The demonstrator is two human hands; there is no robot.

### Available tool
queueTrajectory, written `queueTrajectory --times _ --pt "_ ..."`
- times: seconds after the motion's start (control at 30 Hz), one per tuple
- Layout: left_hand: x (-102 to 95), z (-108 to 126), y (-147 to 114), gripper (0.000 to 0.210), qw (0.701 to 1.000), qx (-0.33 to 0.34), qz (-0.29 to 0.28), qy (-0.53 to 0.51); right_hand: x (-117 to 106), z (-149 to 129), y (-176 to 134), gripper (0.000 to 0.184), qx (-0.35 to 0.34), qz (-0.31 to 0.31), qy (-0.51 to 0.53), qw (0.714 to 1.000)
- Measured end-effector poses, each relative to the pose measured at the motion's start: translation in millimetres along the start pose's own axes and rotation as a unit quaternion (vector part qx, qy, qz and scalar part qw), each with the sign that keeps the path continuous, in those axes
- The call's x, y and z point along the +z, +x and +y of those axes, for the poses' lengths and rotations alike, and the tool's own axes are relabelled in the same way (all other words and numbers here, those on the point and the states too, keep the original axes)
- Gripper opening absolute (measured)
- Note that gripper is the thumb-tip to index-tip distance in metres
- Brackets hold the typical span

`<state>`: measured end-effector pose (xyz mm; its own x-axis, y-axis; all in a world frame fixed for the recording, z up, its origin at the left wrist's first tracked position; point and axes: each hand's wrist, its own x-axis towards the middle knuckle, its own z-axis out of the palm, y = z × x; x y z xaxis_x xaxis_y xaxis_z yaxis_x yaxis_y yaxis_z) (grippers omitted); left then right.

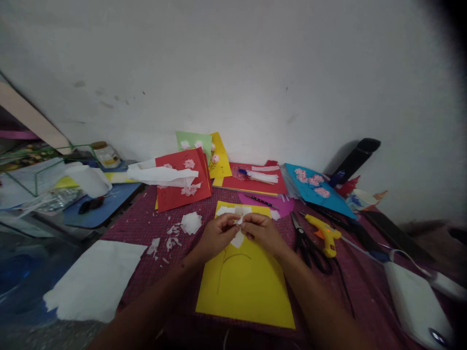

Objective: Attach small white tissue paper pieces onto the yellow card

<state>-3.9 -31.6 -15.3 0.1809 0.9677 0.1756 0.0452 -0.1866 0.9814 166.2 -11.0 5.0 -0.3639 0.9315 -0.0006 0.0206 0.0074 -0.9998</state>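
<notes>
My left hand (220, 234) and my right hand (263, 232) meet over the upper part of a yellow sheet (251, 296). Between their pinched fingertips is a small piece of white tissue paper (239, 221). More white tissue pieces (238, 240) lie on the sheet below and behind the fingers. Thin curved lines are drawn on the yellow surface. Left of my left hand rests a small stack of cut white tissue (191, 222), with torn scraps (173, 242) beside it.
To the right lie black-handled scissors (305, 243) and a yellow glue gun (326, 234). A large white tissue sheet (97, 279) covers the table's left front. Red (178, 194) and blue (310, 189) cards with pink flowers stand at the back. A white power bank (416, 301) sits front right.
</notes>
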Motion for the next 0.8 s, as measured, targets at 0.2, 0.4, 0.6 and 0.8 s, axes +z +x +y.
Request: queueTrajectory --times 0.2,0.4,0.6,0.8 --pt "-4.3 -3 5 0.023 0.998 -0.022 0.051 0.012 -4 -4 1 0.014 -0.002 0.0 -0.026 1.0" --pt "-24.6 17 4 0.024 0.993 -0.038 0.115 0.008 -6 -2 2 0.01 -0.053 0.012 -0.238 0.97" --pt "-92.1 33 -12 0.025 0.978 -0.065 0.101 0.172 -5 9 -1 0.013 -0.083 -0.045 -0.452 0.887" --pt "-134.9 14 -20 0.03 0.932 -0.093 0.043 0.348 -1 11 -2 0.014 -0.077 -0.058 -0.537 0.838"
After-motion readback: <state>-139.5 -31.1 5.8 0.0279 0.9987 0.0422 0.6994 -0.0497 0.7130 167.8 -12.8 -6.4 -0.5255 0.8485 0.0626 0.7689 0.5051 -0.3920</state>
